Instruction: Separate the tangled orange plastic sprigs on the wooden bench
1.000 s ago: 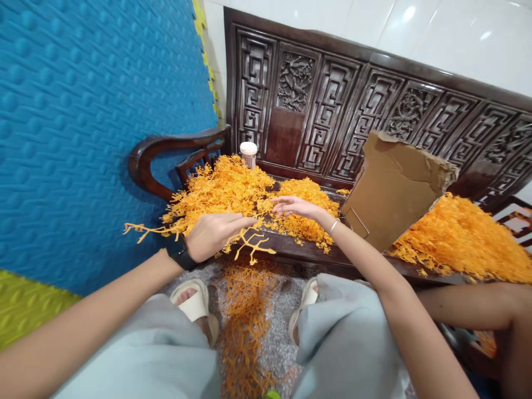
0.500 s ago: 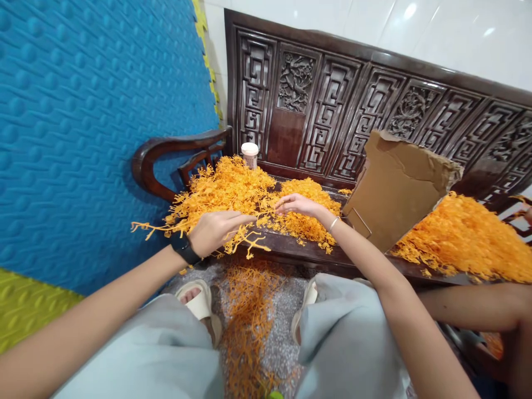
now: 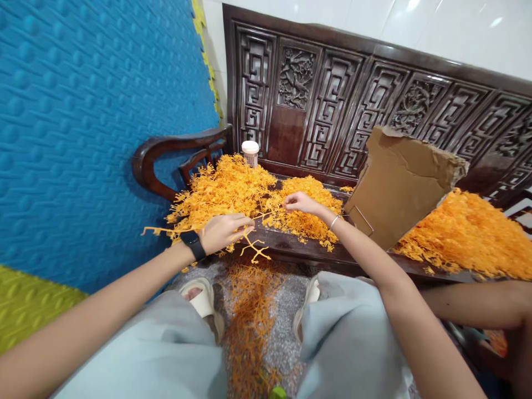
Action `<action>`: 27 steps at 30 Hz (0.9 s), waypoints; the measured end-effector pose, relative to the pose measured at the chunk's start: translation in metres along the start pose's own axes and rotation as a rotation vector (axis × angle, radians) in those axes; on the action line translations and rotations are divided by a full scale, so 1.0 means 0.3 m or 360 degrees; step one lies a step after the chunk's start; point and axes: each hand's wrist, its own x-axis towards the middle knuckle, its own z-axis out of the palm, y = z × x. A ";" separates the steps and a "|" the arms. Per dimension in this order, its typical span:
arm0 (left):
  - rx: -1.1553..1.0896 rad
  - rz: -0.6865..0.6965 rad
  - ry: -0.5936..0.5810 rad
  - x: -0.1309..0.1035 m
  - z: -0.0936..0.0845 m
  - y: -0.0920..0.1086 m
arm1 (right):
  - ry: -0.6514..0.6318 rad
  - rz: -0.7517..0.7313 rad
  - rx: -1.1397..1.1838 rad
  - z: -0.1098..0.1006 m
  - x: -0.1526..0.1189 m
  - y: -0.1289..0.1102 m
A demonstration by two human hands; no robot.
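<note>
My left hand [image 3: 226,230], with a black watch on the wrist, is closed around a thin orange branching sprig [image 3: 256,252]. One long stem sticks out to the left past the wrist, and forked twigs hang below the fingers. To its right, my right hand [image 3: 302,203] has its fingers pinched near the tip of a thin orange twig; what sits between them is too small to make out. Under and behind both hands lie a large orange heap [image 3: 235,185] of sprigs and a smaller heap [image 3: 310,191] of small orange pieces, on the dark wooden bench [image 3: 286,244].
A lidded white cup [image 3: 250,153] stands behind the large heap. A cardboard piece [image 3: 399,185] leans upright between the heaps and another orange pile [image 3: 477,238]. Orange stems [image 3: 251,321] litter the floor between my feet. Another person's arm [image 3: 474,303] is at the right.
My left hand has turned and its fingers have curled in, the sprig shifting slightly right with it. My right hand has moved a little right, its fingers drawn tighter together.
</note>
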 end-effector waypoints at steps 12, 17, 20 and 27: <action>0.0061 -0.0444 0.0230 0.134 0.055 0.185 | 0.0755 -0.0089 -0.0819 -0.048 0.084 -0.002; -0.0171 -0.0536 0.0376 0.170 0.032 0.175 | 0.0871 -0.0049 -0.0930 -0.037 0.128 -0.025; -0.0348 -0.0653 0.0440 0.187 0.026 0.180 | 0.0895 -0.0008 -0.0949 -0.037 0.147 -0.035; -0.0584 -0.0824 0.0614 0.205 0.006 0.182 | 0.0929 0.0030 -0.0957 -0.052 0.167 -0.071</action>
